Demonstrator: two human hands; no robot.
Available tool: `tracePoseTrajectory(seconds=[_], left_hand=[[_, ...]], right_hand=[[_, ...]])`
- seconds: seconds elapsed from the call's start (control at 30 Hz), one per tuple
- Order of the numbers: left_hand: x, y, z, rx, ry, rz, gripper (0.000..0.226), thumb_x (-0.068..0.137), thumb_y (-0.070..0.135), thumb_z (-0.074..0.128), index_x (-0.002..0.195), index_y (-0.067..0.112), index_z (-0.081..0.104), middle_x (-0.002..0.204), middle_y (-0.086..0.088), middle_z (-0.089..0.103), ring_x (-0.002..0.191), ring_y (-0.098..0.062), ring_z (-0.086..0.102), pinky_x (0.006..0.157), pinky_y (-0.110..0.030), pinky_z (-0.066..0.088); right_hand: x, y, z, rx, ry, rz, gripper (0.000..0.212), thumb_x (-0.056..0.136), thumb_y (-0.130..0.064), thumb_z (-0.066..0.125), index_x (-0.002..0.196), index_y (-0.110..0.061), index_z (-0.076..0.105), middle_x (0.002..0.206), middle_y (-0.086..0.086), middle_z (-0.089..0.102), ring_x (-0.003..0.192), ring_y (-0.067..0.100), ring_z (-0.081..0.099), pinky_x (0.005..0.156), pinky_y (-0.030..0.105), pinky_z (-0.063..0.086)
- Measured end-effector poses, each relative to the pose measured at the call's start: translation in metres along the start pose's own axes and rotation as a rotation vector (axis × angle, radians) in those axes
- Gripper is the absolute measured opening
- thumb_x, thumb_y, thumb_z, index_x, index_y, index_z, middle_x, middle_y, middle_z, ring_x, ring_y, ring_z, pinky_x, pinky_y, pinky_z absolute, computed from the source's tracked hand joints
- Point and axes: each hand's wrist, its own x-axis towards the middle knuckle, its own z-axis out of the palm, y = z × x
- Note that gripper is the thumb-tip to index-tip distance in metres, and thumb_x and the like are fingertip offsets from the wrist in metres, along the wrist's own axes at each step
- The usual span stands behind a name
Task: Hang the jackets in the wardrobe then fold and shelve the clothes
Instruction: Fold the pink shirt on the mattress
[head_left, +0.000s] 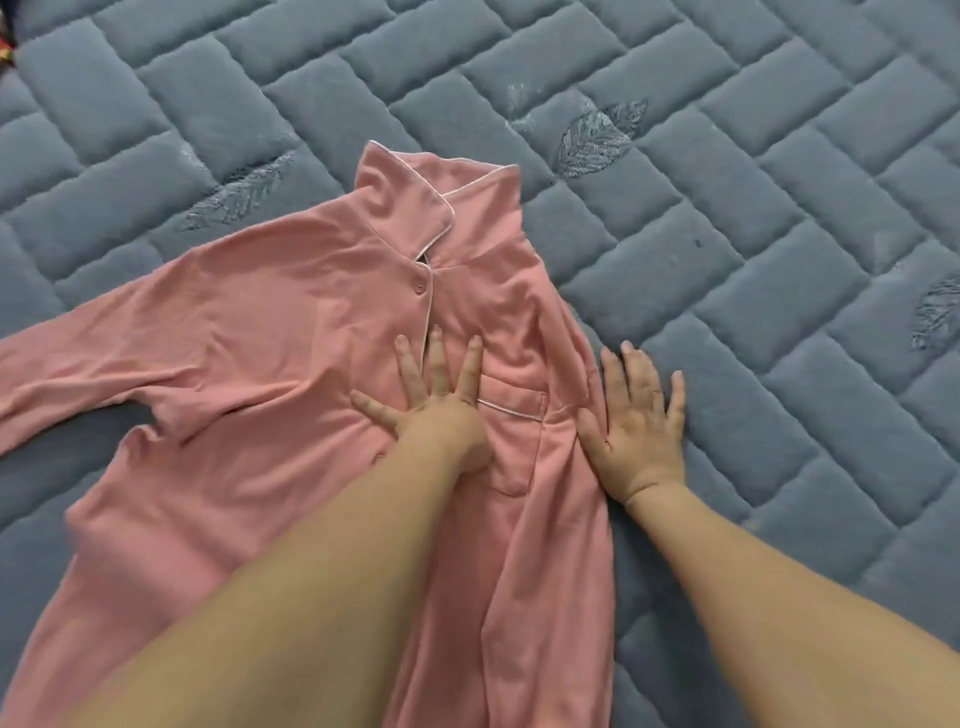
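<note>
Fingers (437, 364) of the left hand (435, 410) spread wide, pressing a pink pajama shirt (270, 332) on a grey-blue quilted mattress (727, 182) — the right hand (636, 426) lies flat beside its folded edge, fingers straight, holding nothing.

left hand (441, 410): palm down, fingers straight and spread, pressing flat on the chest of the pink cotton button-front shirt (291, 332). right hand (636, 431): palm down, fingers extended, thumb touching the shirt's right edge. both bare forearms reach forward.
</note>
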Motion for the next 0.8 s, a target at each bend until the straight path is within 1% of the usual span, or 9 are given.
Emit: tracePoseTrajectory(seconds=[0.07, 0.17, 0.27, 0.37, 0.53, 0.7, 0.8], left_hand=[[0.003, 0.001, -0.001, 0.016, 0.017, -0.021, 0.124, 0.044, 0.01, 0.038, 0.111, 0.054, -0.056, 0.12, 0.007, -0.07, 0.117, -0.035, -0.061, 0.075, -0.086, -0.023], [0.004, 0.002, 0.001, 0.022, 0.008, -0.02, 0.125, 0.055, 0.009, 0.045, 0.114, 0.055, -0.054, 0.123, 0.007, -0.069, 0.12, -0.034, -0.06, 0.078, -0.085, -0.021], [0.004, 0.001, 0.0, 0.039, 0.008, -0.023, 0.125, 0.054, 0.008, 0.045, 0.114, 0.056, -0.054, 0.126, 0.008, -0.068, 0.12, -0.032, -0.06, 0.078, -0.084, -0.022], [0.006, 0.0, 0.002, 0.042, 0.016, -0.02, 0.125, 0.051, 0.008, 0.042, 0.117, 0.057, -0.052, 0.13, 0.009, -0.066, 0.12, -0.031, -0.06, 0.078, -0.084, -0.024], [0.009, -0.002, 0.008, 0.036, 0.054, -0.008, 0.129, 0.051, 0.008, 0.047, 0.119, 0.057, -0.051, 0.13, 0.008, -0.065, 0.12, -0.031, -0.06, 0.077, -0.084, -0.024], [0.009, -0.002, 0.009, 0.041, 0.067, 0.011, 0.128, 0.05, 0.009, 0.046, 0.117, 0.059, -0.051, 0.127, 0.01, -0.067, 0.12, -0.03, -0.061, 0.077, -0.084, -0.025], [0.01, -0.003, 0.01, 0.048, 0.079, 0.003, 0.126, 0.053, 0.01, 0.047, 0.115, 0.059, -0.051, 0.122, 0.011, -0.069, 0.119, -0.03, -0.06, 0.075, -0.084, -0.026]], right_hand=[[0.0, 0.0, 0.003, 0.031, 0.068, -0.021, 0.071, 0.091, -0.05, 0.032, 0.152, -0.015, 0.029, 0.158, 0.013, 0.027, 0.146, 0.027, 0.026, 0.119, 0.053, -0.002], [0.0, -0.001, 0.001, 0.039, 0.061, -0.032, 0.069, 0.091, -0.046, 0.032, 0.152, -0.014, 0.03, 0.158, 0.015, 0.028, 0.146, 0.029, 0.027, 0.118, 0.057, 0.002], [0.0, -0.001, 0.002, 0.034, 0.047, -0.028, 0.068, 0.091, -0.043, 0.033, 0.153, -0.014, 0.03, 0.159, 0.014, 0.027, 0.146, 0.029, 0.026, 0.118, 0.06, 0.007], [0.0, 0.0, 0.005, 0.021, 0.055, -0.034, 0.068, 0.091, -0.043, 0.034, 0.153, -0.014, 0.029, 0.159, 0.014, 0.027, 0.146, 0.029, 0.025, 0.118, 0.061, 0.007], [0.001, -0.002, 0.007, 0.026, 0.08, -0.037, 0.069, 0.091, -0.043, 0.035, 0.152, -0.014, 0.028, 0.159, 0.014, 0.026, 0.146, 0.029, 0.024, 0.118, 0.06, 0.006], [0.0, -0.001, 0.006, 0.039, 0.104, -0.041, 0.068, 0.092, -0.043, 0.034, 0.152, -0.013, 0.03, 0.158, 0.014, 0.028, 0.146, 0.03, 0.025, 0.118, 0.06, 0.006], [0.0, -0.001, 0.007, 0.058, 0.102, -0.045, 0.069, 0.091, -0.045, 0.032, 0.152, -0.013, 0.031, 0.158, 0.014, 0.028, 0.145, 0.03, 0.026, 0.118, 0.059, 0.005]])
